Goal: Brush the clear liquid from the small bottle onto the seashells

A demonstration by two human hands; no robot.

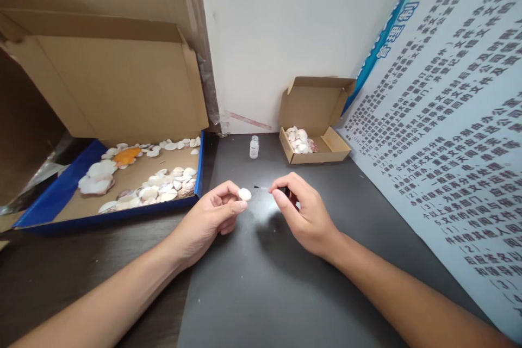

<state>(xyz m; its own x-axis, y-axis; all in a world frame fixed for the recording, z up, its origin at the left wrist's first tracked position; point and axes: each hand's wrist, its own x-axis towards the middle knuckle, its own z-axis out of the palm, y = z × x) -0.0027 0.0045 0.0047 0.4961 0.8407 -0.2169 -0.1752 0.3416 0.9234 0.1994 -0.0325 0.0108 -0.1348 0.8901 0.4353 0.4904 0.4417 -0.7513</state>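
Shell (244, 194) is located at the fingertips of the left hand (212, 209), raised above the worktop (244, 293) and pinched between thumb and forefinger. The grip at one edge appears chosen to leave most of the surface exposed. The right hand (304, 212) is closed on the dark handle of a thin brush (261, 188), its bristles directed at the shell; a gap separates the two, no contact observed. The near-level hold presumably gives steady control of the tip. A small clear bottle (254, 148), apparently uncapped, stands upright beyond the hands and roughly between them, probably so placed to be within reach yet out of the way. A large blue-sided box (41, 206) at left and a small cardboard box (320, 157) at far right both stand with lids raised, most likely for free access to the contents, shells in each case. As to condition, the held piece is small, whitish and fan-like in outline, its edge seemingly scalloped; no chip is evident, though the gripped portion and underside cannot be inspected.
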